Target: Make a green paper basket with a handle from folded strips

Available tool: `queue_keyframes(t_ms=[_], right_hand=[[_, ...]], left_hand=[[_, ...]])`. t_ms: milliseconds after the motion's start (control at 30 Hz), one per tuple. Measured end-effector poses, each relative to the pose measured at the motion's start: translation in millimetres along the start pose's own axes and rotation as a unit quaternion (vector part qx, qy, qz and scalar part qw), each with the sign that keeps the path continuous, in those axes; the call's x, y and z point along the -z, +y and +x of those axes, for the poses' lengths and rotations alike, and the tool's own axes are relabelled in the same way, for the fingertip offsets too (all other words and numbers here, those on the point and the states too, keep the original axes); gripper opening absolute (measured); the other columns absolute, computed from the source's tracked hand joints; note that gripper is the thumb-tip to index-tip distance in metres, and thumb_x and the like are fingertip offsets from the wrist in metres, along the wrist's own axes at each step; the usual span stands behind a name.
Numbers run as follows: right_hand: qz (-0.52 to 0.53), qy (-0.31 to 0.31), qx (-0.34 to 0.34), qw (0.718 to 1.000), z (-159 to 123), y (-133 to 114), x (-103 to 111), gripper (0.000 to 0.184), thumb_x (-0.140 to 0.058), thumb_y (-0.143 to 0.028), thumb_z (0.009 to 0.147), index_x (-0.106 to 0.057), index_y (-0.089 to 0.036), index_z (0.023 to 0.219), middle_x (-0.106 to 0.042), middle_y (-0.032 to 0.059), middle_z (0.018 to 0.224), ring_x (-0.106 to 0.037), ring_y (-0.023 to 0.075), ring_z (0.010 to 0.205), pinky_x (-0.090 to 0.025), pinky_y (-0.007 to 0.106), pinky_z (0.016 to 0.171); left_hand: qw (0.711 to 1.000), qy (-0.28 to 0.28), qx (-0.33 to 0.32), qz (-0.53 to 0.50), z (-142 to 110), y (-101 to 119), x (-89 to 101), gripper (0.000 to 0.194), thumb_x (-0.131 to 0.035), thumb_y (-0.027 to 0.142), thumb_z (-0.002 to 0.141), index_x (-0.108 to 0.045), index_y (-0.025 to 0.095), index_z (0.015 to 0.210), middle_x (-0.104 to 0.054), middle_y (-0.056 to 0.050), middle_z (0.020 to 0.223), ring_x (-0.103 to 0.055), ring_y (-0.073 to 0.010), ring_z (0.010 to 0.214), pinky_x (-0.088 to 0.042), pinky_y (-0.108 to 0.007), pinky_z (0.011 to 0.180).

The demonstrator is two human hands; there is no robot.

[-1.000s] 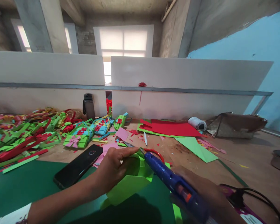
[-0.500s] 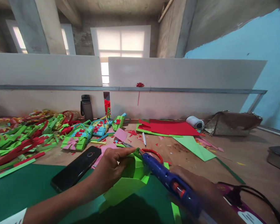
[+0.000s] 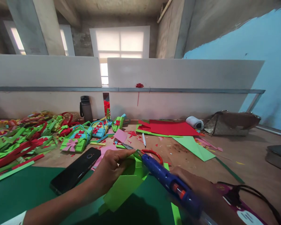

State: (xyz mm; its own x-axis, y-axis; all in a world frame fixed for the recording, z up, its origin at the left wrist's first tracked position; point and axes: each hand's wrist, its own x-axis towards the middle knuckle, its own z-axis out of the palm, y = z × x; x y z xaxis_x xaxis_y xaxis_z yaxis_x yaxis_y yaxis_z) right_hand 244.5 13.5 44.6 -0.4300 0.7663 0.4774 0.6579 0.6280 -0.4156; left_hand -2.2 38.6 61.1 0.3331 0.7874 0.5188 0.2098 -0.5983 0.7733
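Note:
Between its fingers my left hand (image 3: 115, 165) grips a folded bright-green paper piece (image 3: 126, 189), partly hidden behind the fingers. My right hand (image 3: 189, 184) is wrapped round a blue glue gun (image 3: 168, 179), whose nozzle meets the upper edge of the green paper close to my left fingertips. Scissors with red handles (image 3: 158, 155) lie just behind the nozzle, partly covered. A green paper strip (image 3: 175, 211) runs beneath the glue gun on the dark green mat (image 3: 145, 207).
A black phone (image 3: 76, 170) lies left of my hands. Beyond it are small paper bags (image 3: 73, 143) and a heap of paper strips (image 3: 25, 140). A dark bottle (image 3: 86, 109), a marker (image 3: 144, 140), red paper sheets (image 3: 170, 127) and a handbag (image 3: 231, 124) stand or lie further back.
The green paper has tilted slightly in my left hand. The glue gun's nozzle stays at its upper edge, and the whole view has shifted a little.

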Motion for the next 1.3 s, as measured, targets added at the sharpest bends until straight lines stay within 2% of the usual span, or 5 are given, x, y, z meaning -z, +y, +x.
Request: queue_keyframes(t_ms=[300,533,867,1067,1300], right_hand=[[-0.007,0.017,0.016,1.0,1.2,-5.1,3.8,0.013,-0.049,-0.026,0.076,-0.061,-0.023,0.079,-0.062,-0.0001,0.066,-0.059,0.0152,0.056,-0.045,0.023,0.05],[0.004,-0.002,0.005,1.0,-1.5,-0.6,0.0,0.016,-0.044,-0.023,0.079,-0.059,-0.023,0.08,-0.064,0.0011,0.07,-0.061,0.0154,0.06,-0.044,0.023,0.05],[-0.023,0.015,0.015,1.0,-2.3,-4.7,2.2,0.01,-0.048,-0.025,0.075,-0.056,-0.023,0.08,-0.062,-0.0007,0.067,-0.059,0.0144,0.055,-0.042,0.023,0.049],[-0.029,0.0,0.0,1.0,-2.5,-2.0,-0.6,0.013,-0.045,-0.027,0.078,-0.057,-0.023,0.076,-0.063,0.0001,0.065,-0.059,0.0156,0.056,-0.042,0.024,0.049],[-0.03,0.015,-0.002,0.999,-0.7,-2.5,0.1,0.013,-0.046,-0.025,0.076,-0.059,-0.023,0.077,-0.063,0.0004,0.067,-0.06,0.0156,0.057,-0.043,0.024,0.049]], left_hand=[[1.0,-0.007,-0.005,0.012,1.5,3.4,0.7,0.043,-0.045,0.001,0.075,-0.07,0.021,0.104,-0.062,0.002,0.067,-0.056,-0.0093,0.062,-0.046,-0.017,0.057],[1.0,-0.016,0.013,0.009,-0.6,1.5,-0.9,0.037,-0.047,0.005,0.076,-0.072,0.019,0.1,-0.062,0.002,0.066,-0.046,-0.0068,0.052,-0.039,-0.015,0.047],[0.999,-0.028,0.015,-0.034,0.3,-1.7,-1.6,0.041,-0.046,0.005,0.077,-0.07,0.022,0.106,-0.064,0.002,0.071,-0.052,-0.0078,0.059,-0.041,-0.015,0.051],[1.0,-0.014,0.008,0.027,1.0,-0.2,-1.2,0.038,-0.047,0.005,0.077,-0.071,0.02,0.102,-0.064,0.001,0.071,-0.051,-0.0079,0.059,-0.041,-0.015,0.052],[0.999,-0.019,0.026,-0.004,0.5,-1.5,-0.9,0.036,-0.048,0.008,0.077,-0.071,0.019,0.103,-0.062,0.001,0.069,-0.05,-0.0082,0.057,-0.041,-0.016,0.049]])
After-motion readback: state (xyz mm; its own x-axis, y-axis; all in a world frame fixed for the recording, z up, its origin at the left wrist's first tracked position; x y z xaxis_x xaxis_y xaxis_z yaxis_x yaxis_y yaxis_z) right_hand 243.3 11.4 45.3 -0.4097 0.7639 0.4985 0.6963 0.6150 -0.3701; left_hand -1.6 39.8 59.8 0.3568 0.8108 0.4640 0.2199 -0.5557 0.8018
